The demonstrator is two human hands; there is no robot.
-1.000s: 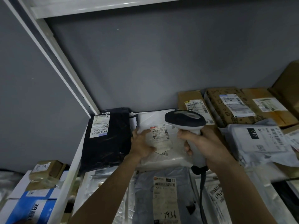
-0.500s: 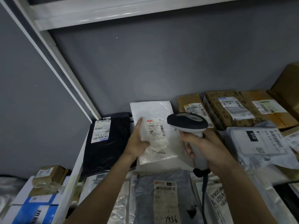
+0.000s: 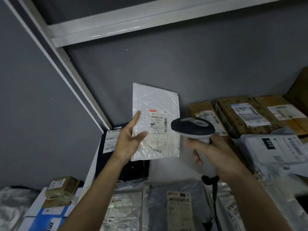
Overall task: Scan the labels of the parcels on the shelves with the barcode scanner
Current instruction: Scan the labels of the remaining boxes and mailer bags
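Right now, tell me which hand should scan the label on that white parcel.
The right hand. It already grips the scanner, whose head sits beside the label. The left hand is busy holding the white parcel upright with the label facing out.

A white metal shelf (image 3: 160, 170) carries a black plastic mailer (image 3: 115, 157), brown cardboard boxes (image 3: 246, 117) and grey plastic bags (image 3: 273, 149).

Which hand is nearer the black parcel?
Left. The left hand holds the white mailer just above the black parcel; the right hand grips the scanner farther to the right.
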